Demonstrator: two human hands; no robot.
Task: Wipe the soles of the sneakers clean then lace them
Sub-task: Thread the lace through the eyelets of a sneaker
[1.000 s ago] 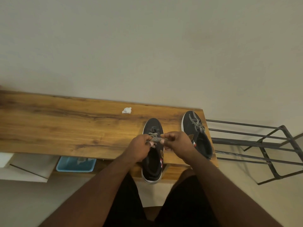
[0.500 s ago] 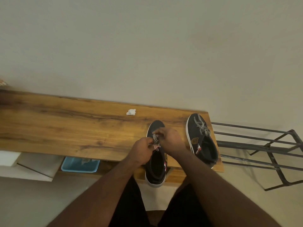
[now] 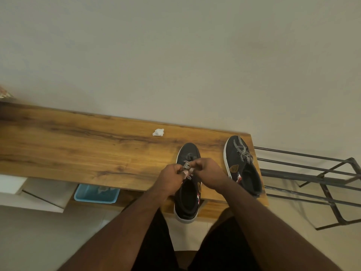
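Note:
Two black sneakers with white soles stand upright on the wooden bench. The near sneaker hangs its heel over the front edge. My left hand and my right hand meet over its tongue, both pinching its black-and-white lace. The lace is bunched between my fingers, so the rest of it is hidden. The second sneaker sits to the right near the bench end, its lace tied in a bow. A crumpled white tissue lies near the back edge of the bench.
A pale wall rises right behind the bench. A dark metal rack stands just right of the bench end. A light blue tray sits on the lower shelf under the bench, beside a white box.
My hands drew together from a spread pull on the lace, and my right hand shifted forward over the tongue. The view drifted slightly, so the bench appears further right.

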